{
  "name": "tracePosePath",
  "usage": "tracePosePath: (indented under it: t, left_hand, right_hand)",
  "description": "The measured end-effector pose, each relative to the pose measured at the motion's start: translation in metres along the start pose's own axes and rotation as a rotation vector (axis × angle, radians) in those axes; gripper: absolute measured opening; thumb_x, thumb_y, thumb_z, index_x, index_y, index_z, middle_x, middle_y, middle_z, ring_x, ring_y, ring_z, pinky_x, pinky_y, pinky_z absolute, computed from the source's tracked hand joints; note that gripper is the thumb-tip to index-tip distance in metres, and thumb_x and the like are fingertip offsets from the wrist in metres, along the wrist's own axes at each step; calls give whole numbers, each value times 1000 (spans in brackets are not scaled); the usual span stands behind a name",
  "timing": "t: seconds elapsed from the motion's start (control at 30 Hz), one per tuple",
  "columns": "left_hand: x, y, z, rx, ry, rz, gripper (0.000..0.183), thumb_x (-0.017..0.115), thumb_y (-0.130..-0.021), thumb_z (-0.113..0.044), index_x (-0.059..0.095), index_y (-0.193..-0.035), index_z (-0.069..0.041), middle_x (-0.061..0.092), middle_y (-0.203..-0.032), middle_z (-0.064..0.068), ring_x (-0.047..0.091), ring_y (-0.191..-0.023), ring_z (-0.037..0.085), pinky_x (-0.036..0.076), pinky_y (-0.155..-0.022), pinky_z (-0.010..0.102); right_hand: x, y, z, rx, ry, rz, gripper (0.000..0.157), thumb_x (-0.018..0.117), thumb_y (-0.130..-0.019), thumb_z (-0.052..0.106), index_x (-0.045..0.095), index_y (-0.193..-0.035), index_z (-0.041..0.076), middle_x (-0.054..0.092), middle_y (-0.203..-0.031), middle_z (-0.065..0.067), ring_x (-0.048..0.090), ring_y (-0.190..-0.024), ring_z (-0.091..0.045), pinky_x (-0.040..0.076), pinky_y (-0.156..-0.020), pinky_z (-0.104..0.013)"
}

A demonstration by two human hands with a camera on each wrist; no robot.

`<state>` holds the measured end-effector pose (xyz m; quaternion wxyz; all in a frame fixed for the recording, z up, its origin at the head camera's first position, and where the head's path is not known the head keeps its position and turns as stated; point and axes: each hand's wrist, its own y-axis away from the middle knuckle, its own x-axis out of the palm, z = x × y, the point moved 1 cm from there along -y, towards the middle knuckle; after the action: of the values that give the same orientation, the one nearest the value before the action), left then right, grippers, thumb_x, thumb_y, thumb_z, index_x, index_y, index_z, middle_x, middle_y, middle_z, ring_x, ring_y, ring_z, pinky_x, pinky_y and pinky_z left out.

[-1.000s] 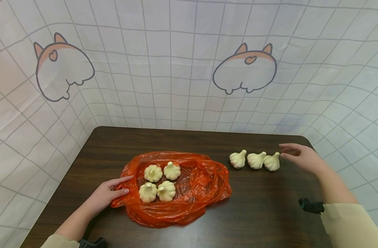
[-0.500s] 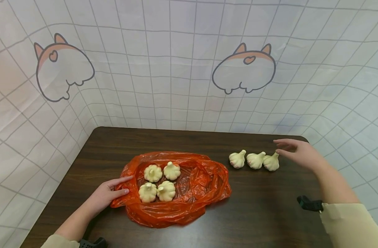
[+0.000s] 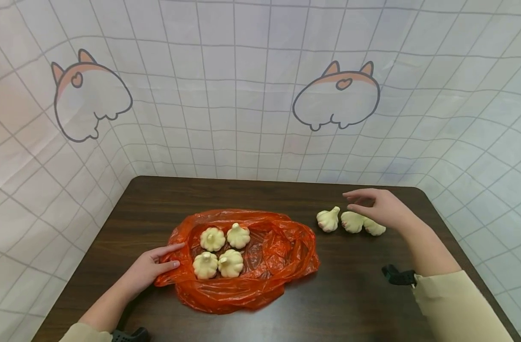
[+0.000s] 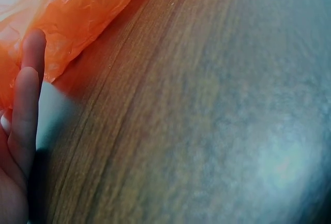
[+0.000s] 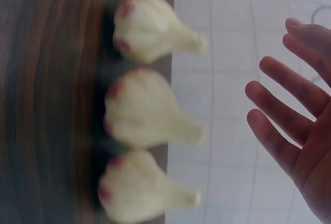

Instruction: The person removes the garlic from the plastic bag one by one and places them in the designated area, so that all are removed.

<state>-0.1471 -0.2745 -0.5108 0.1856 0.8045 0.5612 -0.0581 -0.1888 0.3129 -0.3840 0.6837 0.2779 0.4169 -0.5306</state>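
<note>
Gridded backdrop [image 3: 226,118], table [image 3: 350,289] | left hand [image 3: 146,268] pinches red bag [image 3: 230,294] | right hand [image 3: 382,207], fingers [image 5: 271,137] apart, partly hides garlic bulbs [image 3: 352,223]

1. Three pale garlic bulbs [image 5: 142,110] line up one above another, stems pointing right, reddish patches on their left ends.
2. Blur makes it hard to tell whether neighbours touch.
3. The right hand [image 5: 314,149], fingers spread, is apart from them.
4. Dark wood tabletop [image 5: 46,100] fills the left, white gridded backdrop [image 5: 227,94] the right.
</note>
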Motion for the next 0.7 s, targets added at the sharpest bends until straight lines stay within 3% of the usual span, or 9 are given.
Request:
tracePosePath:
  t: [0.43,0.7]
  left_hand:
    - [1,-1,-1,6,-6,6,59,70,-94,-30,51,-146,-11,40,-148,29,66,-103,18,57,-79,31]
    - [1,-1,0,-1,0,4,58,69,-94,-28,51,-147,-12,40,-148,28,66,-101,18,57,-78,31]
  right_hand:
    - [42,-39,56,-106,-66,133,36,69,-94,38,67,-128,27,69,-115,5,63,-100,-15,52,-86,-43]
    - [64,-58,92,-179,-96,188,34,71,-93,35,69,-126,29,68,-123,5,62,-96,-13,52,-84,-39]
